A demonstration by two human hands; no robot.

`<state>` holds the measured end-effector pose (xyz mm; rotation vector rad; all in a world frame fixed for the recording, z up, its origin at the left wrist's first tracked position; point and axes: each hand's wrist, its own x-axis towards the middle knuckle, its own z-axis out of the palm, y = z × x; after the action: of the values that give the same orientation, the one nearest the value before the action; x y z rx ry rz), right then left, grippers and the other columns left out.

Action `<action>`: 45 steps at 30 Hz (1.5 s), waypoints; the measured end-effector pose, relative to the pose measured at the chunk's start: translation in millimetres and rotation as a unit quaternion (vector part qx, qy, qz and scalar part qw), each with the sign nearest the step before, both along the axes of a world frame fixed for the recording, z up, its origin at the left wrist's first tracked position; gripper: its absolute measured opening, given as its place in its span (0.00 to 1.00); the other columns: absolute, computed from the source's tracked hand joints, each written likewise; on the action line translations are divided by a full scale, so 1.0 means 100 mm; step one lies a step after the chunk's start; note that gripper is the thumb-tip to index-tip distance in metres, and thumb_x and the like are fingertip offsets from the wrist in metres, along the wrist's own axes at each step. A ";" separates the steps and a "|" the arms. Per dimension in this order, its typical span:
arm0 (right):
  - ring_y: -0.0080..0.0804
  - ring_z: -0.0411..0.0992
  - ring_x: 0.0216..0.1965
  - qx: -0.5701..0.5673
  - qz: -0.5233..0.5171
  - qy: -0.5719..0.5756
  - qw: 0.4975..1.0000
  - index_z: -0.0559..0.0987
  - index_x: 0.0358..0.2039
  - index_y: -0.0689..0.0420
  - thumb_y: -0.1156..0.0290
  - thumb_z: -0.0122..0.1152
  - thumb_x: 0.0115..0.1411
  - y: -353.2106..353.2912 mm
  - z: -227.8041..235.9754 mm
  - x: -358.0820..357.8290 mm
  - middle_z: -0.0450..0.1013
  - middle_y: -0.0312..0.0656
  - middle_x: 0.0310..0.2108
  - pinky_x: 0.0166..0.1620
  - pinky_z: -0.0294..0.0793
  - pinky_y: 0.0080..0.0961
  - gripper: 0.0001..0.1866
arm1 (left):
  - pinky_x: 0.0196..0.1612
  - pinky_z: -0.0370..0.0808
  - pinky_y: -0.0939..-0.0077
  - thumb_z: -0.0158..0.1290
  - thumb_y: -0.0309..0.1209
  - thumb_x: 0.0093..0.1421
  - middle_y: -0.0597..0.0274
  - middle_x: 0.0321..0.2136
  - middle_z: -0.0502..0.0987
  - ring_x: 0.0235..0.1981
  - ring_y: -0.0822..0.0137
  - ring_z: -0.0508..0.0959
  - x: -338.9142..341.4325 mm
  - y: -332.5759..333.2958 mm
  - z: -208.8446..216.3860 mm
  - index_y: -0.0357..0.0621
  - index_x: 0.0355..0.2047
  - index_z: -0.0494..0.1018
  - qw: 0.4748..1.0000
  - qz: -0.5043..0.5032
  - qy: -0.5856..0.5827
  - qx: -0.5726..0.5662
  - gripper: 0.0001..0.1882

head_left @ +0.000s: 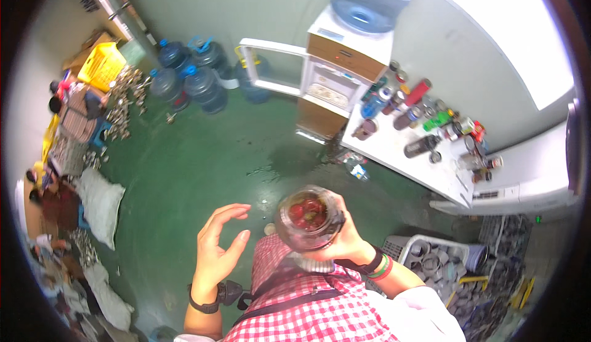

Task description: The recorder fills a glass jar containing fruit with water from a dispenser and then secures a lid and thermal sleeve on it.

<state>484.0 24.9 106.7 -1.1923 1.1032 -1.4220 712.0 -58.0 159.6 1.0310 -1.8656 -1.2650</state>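
My right hand (351, 234) grips a clear, rounded jar (286, 226) in front of my body, its fingers wrapped round the side. Red, round pieces (308, 213) and a bit of something greenish show inside it. A ridged, silvery part (314, 264) shows just below the jar; whether it belongs to it I cannot tell. To the left of the jar, my left hand (215, 246) is held up with its fingers curved and apart, holding nothing. Both wrists wear dark bands, and the right one also has red and green bracelets.
Ahead stands a water dispenser (345, 56) with its white-framed door (274, 88) swung out. Several large blue water bottles (206, 89) stand left of it. A white table (394, 151) holds many bottles and cups. A crate of grey parts (431, 259) is at right; people sit far left.
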 end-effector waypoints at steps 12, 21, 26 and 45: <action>0.38 0.65 0.57 0.033 -0.234 0.099 0.967 0.55 0.61 0.62 0.68 0.81 0.32 0.62 -0.49 -0.56 0.65 0.49 0.55 0.60 0.64 0.34 0.57 | 0.51 0.70 0.69 0.55 0.21 0.51 0.57 0.45 0.77 0.43 0.64 0.77 -0.63 -0.04 -0.44 0.40 0.48 0.69 0.990 -0.104 -0.080 0.055 0.22; 0.40 0.68 0.54 0.131 -0.388 0.145 0.901 0.57 0.60 0.62 0.67 0.80 0.33 0.86 -1.47 -2.10 0.66 0.50 0.52 0.57 0.67 0.34 0.54 | 0.51 0.70 0.68 0.54 0.21 0.53 0.57 0.44 0.77 0.43 0.66 0.77 -2.04 0.04 -0.83 0.38 0.50 0.67 0.967 -0.179 -0.154 0.091 0.23; 0.43 0.69 0.52 0.143 -0.418 0.127 0.888 0.57 0.59 0.61 0.64 0.80 0.33 0.64 -2.15 -2.95 0.67 0.50 0.51 0.55 0.68 0.34 0.54 | 0.47 0.72 0.71 0.55 0.22 0.53 0.55 0.44 0.77 0.43 0.65 0.78 -2.89 0.16 -1.23 0.37 0.51 0.67 0.958 -0.171 -0.148 0.179 0.23; 0.38 0.62 0.56 0.145 -0.496 0.120 0.848 0.52 0.62 0.61 0.74 0.78 0.36 0.06 -4.16 -4.09 0.59 0.48 0.56 0.58 0.64 0.32 0.55 | 0.51 0.71 0.70 0.55 0.24 0.56 0.55 0.45 0.78 0.45 0.65 0.78 -3.31 0.39 -2.48 0.36 0.52 0.65 0.917 -0.089 -0.236 0.309 0.23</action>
<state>74.7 31.0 -309.7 -0.5539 2.2217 -1.7523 380.6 -18.8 -88.0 1.6437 -1.9751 -1.9224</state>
